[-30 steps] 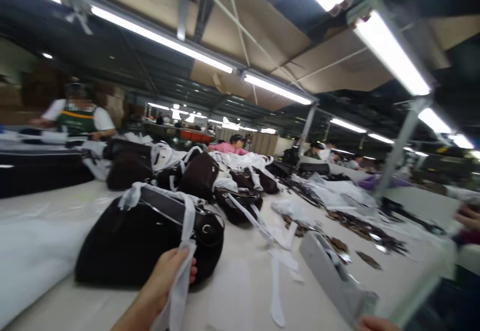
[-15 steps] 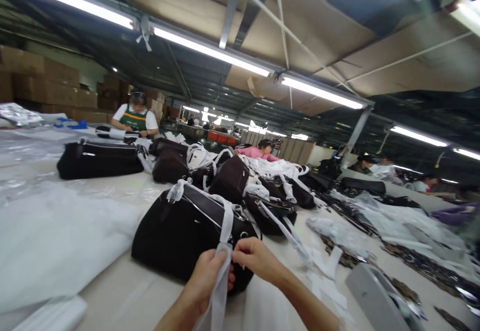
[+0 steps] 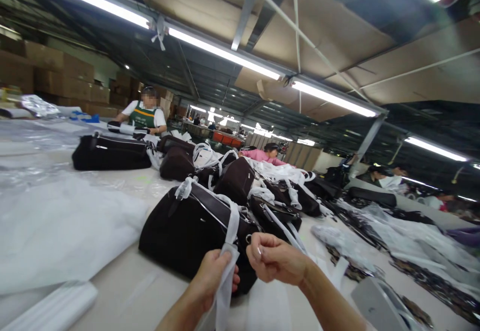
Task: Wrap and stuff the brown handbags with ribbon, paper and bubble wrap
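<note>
In front of me a black handbag (image 3: 180,233) rests on the table, its handle wrapped in a white strip (image 3: 232,223). My left hand (image 3: 213,273) is closed on that strip near the bag's right end, thumb on top, and the strip's loose end hangs below. Just to the right, my right hand (image 3: 275,258) is apart from the strip with its fingers curled together. A small shiny bit shows at its fingertips, too small to name. A metal ring (image 3: 248,239) on the bag's end lies beside those fingers.
More dark bags (image 3: 234,178) with white wrapping crowd the table behind. White sheeting (image 3: 63,231) spreads at left. At right are a grey tape dispenser-like object (image 3: 378,303), plastic-wrapped pieces (image 3: 341,241) and dark straps with metal parts. A person in a green apron (image 3: 144,116) works across the table.
My right hand has moved away from the strip to the right, and its fingers have turned and curled. My left hand keeps its grip. The whole view has shifted slightly.
</note>
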Motion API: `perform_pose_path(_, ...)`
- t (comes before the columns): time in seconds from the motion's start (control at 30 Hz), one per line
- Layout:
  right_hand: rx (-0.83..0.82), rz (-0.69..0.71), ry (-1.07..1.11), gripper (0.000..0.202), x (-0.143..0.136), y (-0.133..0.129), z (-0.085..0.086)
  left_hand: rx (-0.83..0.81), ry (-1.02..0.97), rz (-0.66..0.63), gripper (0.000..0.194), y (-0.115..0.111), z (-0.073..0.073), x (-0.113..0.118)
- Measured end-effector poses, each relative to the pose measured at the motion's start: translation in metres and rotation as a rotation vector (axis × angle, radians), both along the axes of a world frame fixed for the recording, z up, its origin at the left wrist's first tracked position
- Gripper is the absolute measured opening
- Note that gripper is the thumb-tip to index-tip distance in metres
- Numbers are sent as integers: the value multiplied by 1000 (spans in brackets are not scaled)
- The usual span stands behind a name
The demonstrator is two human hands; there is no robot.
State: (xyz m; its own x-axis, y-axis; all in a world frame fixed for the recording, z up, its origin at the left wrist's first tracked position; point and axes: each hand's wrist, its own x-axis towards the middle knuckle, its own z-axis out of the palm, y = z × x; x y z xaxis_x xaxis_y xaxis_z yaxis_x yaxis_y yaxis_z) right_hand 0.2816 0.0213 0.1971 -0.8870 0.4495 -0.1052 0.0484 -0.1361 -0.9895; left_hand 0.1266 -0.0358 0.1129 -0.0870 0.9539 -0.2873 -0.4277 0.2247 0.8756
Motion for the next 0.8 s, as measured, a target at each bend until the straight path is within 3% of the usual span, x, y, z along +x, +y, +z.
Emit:
perform_pose_path(0.2,-89,21,-44,38,1,9,-16,4,-22,-14,20,0,-3,-1)
perform_pose_path(0.37,-113,-27,-90,34,-1,14,-14,22,-52,-24,21,4,-8,-1)
perform_pose_path(0.6,-138,-140,-45,30,-17,17,-16,47,-76,-33,37,5,-13,-1)
perform_pose_path(0.8,-133,-157,-32,30,-19,16,-17,47,-75,-41,33,5,-11,-2)
